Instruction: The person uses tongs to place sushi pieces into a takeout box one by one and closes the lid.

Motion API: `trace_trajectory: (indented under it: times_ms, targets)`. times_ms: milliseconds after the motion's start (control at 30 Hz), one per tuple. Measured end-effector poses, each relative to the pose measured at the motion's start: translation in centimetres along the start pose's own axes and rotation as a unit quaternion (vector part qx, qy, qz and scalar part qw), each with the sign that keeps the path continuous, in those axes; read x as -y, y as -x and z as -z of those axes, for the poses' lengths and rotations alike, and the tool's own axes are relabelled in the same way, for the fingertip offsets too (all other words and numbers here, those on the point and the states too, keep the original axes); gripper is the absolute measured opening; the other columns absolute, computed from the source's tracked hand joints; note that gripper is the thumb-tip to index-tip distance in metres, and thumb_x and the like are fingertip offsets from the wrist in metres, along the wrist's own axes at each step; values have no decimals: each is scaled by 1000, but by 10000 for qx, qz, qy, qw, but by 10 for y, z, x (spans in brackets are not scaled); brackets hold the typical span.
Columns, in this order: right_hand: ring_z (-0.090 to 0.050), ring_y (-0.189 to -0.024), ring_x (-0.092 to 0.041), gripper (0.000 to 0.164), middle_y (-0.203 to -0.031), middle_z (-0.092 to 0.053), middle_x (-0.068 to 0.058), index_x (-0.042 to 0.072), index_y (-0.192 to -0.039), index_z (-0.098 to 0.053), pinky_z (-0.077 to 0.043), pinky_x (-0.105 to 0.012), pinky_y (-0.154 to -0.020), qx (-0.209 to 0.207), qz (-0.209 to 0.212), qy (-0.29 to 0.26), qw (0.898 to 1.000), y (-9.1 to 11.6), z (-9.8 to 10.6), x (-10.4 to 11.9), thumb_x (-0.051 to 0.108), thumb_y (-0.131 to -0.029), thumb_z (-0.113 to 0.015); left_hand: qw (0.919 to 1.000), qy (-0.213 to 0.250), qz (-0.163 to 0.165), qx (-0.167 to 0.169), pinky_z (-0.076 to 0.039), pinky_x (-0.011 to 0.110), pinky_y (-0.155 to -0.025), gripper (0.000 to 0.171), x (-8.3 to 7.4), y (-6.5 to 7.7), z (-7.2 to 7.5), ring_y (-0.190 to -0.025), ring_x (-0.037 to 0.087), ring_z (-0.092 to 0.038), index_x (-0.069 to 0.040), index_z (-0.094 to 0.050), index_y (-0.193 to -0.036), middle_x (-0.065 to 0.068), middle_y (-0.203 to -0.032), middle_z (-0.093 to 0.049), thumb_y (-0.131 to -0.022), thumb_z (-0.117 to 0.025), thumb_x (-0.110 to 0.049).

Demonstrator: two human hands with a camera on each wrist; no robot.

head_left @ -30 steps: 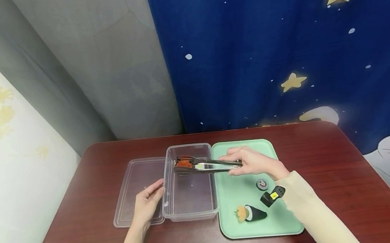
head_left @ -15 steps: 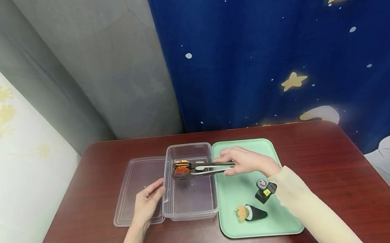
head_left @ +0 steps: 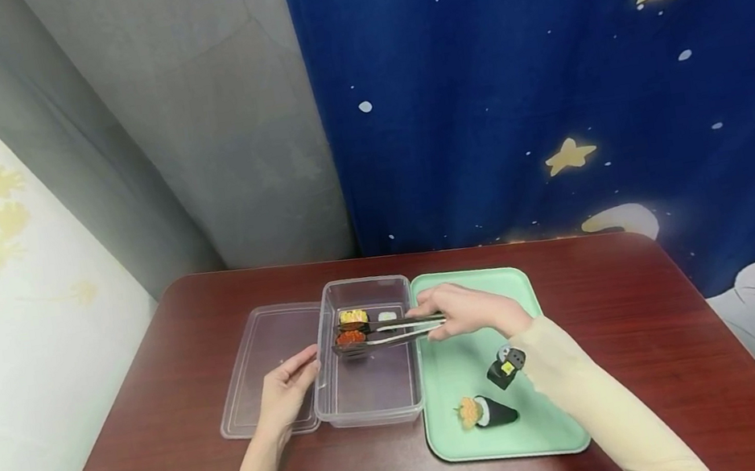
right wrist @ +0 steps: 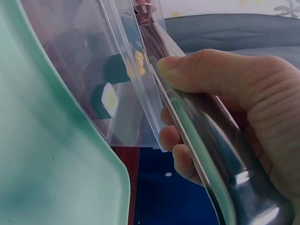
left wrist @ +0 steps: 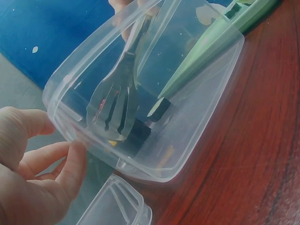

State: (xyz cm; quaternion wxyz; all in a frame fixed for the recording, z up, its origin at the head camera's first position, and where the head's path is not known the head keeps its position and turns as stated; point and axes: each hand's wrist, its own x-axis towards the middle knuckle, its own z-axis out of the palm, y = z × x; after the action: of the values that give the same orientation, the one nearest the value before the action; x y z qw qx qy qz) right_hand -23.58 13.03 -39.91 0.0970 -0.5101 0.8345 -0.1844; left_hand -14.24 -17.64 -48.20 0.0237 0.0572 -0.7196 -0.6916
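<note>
Inspection: tongs inside the clear container, red-topped piece between the tips

The clear container (head_left: 378,386) stands without a lid near the middle of the far half of the worktop (head_left: 623,313). The right hand (head_left: 469,310) reaches over the container's right edge, its grip clamped round metal tongs (right wrist: 229,145). The slotted tips stand slightly apart in the container's far left area, with the red-topped sushi piece (head_left: 350,338) between them; whether they press on it cannot be told. Just beyond, nearer the far left corner, sits a yellow-topped piece (head_left: 353,316); a white-topped piece (head_left: 386,317) lies toward the far right corner.

The left hand (head_left: 284,392) touches the container's left edge with its fingertips, the grip loosely extended, not wrapped round anything.

A clear lid (head_left: 268,382) lies flat just left of the container. A mint-green tray (head_left: 456,366) sits just beside its right edge. Near the tray's near left corner rests a cone roll (head_left: 495,411). A round piece farther back is mostly hidden by the black device (head_left: 500,372) at the right sleeve (head_left: 574,377).
</note>
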Motion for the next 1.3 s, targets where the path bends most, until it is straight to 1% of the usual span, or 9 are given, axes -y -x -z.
trace_trajectory:
  times_ms: [167, 300, 433, 533, 667, 767, 1100, 1200, 1300]
  targets:
    - [-43, -74, -14, 45, -94, -61, -8, 1, -122, -62, -40, -23, -66, 188, -89, 37, 9998, -4, 3, 2, 11, -79, -72, 10000, -19, -40, -20, -50, 13, -78, 34, 1, 0, 0, -92, 2, -62, 14, -55, -120, 31, -119, -56, -88, -59, 6]
    - [-54, -87, -17, 45, -107, -63, -8, 0, -122, -61, -46, -27, -75, 332, -144, 111, 9993, -8, 5, 4, 11, -80, -71, 10000, -16, -68, -38, -50, 13, -78, 33, 1, 0, 1, -91, 0, -62, 15, -55, -120, 31, -118, -56, -88, -58, 6]
    - [-57, -95, -18, 44, -110, -64, -7, 1, -121, -62, -49, -27, -80, 465, -153, 270, 9984, -13, 6, 7, 12, -79, -71, 10000, 11, -75, -56, -50, 12, -77, 33, 1, 1, 0, -88, -2, -61, 16, -54, -119, 32, -117, -56, -88, -58, 7]
    - [-54, -84, -15, 44, -101, -63, -5, 3, -121, -63, -46, -25, -72, 589, -174, 382, 9974, -16, 7, 9, 12, -79, -72, 9999, 44, -71, -60, -50, 13, -77, 33, 1, 1, 0, -87, -3, -61, 16, -54, -119, 33, -117, -56, -88, -58, 8]
    - [-41, -71, -13, 44, -85, -57, -2, 4, -120, -64, -37, -23, -62, 684, -149, 543, 9961, -19, 8, 12, 12, -77, -72, 10000, 19, -64, -30, -50, 13, -78, 33, 1, 1, 0, -90, 0, -62, 15, -54, -120, 31, -119, -56, -88, -59, 6]
    - [-38, -70, -12, 45, -81, -53, -1, 4, -119, -65, -35, -22, -61, 678, -67, 750, 9948, -21, 8, 13, 14, -76, -72, 10000, -36, -48, -8, -49, 12, -79, 34, 0, 1, 0, -92, 0, -61, 14, -55, -120, 30, -121, -56, -88, -59, 5]
    - [-41, -71, -13, 47, -86, -57, -3, 3, -121, -63, -38, -24, -63, 703, -100, 821, 9941, -23, 9, 14, 16, -76, -73, 10000, -13, -89, -12, -49, 13, -80, 34, -1, 1, 0, -91, -3, -60, 15, -55, -120, 30, -121, -55, -88, -59, 5]
    - [-50, -79, -15, 47, -95, -61, -5, 3, -121, -63, -44, -27, -70, 661, -118, 718, 9952, -19, 9, 14, 16, -77, -73, 10000, -17, -75, 10, -49, 12, -80, 34, -1, 2, 0, -91, -3, -60, 14, -55, -120, 30, -121, -55, -88, -60, 4]
    - [-51, -83, -16, 48, -103, -62, -6, 1, -123, -61, -46, -27, -73, 527, -107, 494, 9973, -12, 10, 12, 15, -78, -72, 10000, -14, -59, 35, -48, 12, -81, 35, -2, 2, 0, -92, -4, -60, 14, -54, -121, 29, -122, -55, -88, -60, 3]
